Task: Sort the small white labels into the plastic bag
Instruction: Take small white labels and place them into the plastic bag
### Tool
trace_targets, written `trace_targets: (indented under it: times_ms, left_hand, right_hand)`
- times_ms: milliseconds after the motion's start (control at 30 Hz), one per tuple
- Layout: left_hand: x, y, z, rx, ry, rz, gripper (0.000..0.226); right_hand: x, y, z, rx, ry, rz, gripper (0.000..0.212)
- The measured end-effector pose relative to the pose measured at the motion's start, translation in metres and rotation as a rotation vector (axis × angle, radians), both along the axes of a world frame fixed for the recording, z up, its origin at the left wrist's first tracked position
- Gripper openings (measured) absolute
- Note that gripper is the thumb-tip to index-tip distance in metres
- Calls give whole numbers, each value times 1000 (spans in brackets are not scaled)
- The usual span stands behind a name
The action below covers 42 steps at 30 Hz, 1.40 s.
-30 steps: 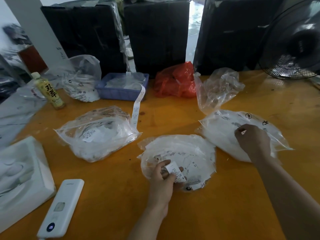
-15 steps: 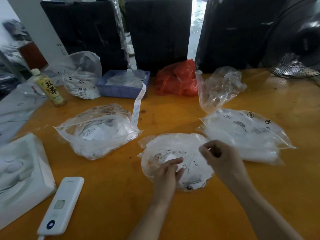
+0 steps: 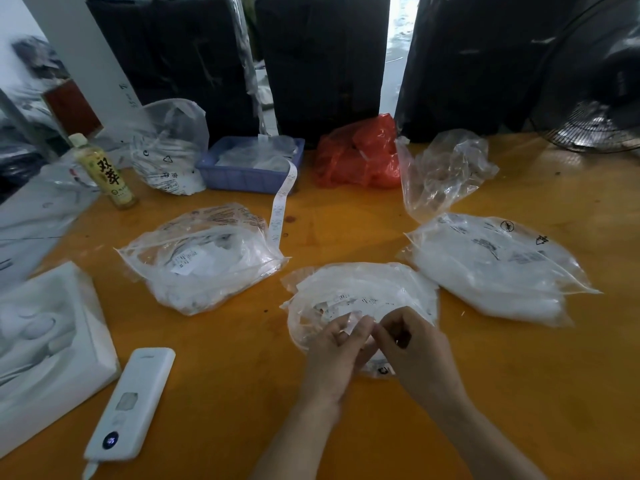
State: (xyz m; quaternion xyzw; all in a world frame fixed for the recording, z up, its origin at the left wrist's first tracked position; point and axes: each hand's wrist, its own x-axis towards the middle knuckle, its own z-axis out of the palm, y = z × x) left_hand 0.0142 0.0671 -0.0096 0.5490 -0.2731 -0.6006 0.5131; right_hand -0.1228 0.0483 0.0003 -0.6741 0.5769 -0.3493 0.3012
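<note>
Both hands over the middle bag [image 3: 360, 292], fingertips meeting. Left hand [image 3: 337, 355] curled, pinching a small white label [image 3: 353, 322] between thumb and fingers. Right hand [image 3: 412, 344] curled too, thumb and finger tips pressed at the same label's edge; hard to tell how much of the label sits in it, as the spot is blurred. Label just above the bag, touching both hands. More labels inside the bag, right under and beyond the fingers.

Left of the hands, a full clear bag [image 3: 204, 258] with white bits inside. Right of the hands, another full bag [image 3: 491, 265], puffy and white. Beyond that one, a crumpled clear bag [image 3: 446, 168]. Straight ahead and far from the hands, a red bag [image 3: 360, 154] and a blue tray [image 3: 242, 178], with a white strip [image 3: 280, 213] hanging out toward the table [image 3: 519, 393]. Far left, a bottle [image 3: 104, 171]. Near left, by the left arm, a white gadget [image 3: 131, 403] and a white box [image 3: 48, 344]. Far right, a fan [image 3: 595, 98].
</note>
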Motion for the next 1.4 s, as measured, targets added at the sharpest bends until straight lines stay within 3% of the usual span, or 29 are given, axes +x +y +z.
trace_targets:
  times_ms: [167, 300, 433, 533, 600, 767, 933, 1067, 1200, 1300, 1400]
  left_hand:
    - [0, 3, 0, 59, -44, -33, 27]
    - [1, 2, -1, 96, -53, 7, 18]
    - [2, 1, 6, 87, 155, 30, 16]
    - [1, 1, 10, 90, 265, 59, 27]
    - [0, 2, 10, 90, 290, 62, 40]
    - [-1, 4, 9, 87, 353, 14, 40]
    - [6, 0, 1, 78, 219, 86, 21]
    - [13, -1, -1, 82, 62, 106, 39]
    - [10, 3, 1, 76, -28, 58, 52]
    - [5, 5, 2, 72, -47, 18, 54]
    - [3, 5, 3, 75, -71, 8, 54]
  right_hand:
    - [1, 1, -1, -18, 28, 7, 15]
    - [-3, 2, 0, 21, 32, 51, 22]
    - [-6, -2, 0, 285, -321, -81, 26]
    - [-8, 0, -2, 481, -453, -2, 16]
    - [-5, 1, -3, 495, -499, 28, 12]
    - [3, 0, -4, 438, -433, 21, 4]
    - [-7, -5, -1, 381, -452, -79, 18]
    - [-13, -3, 1, 210, -293, -87, 17]
    - [-14, 0, -1, 181, -390, -39, 14]
    - [-13, 1, -1, 112, -314, 9, 22]
    - [-10, 3, 0, 197, -382, 32, 26]
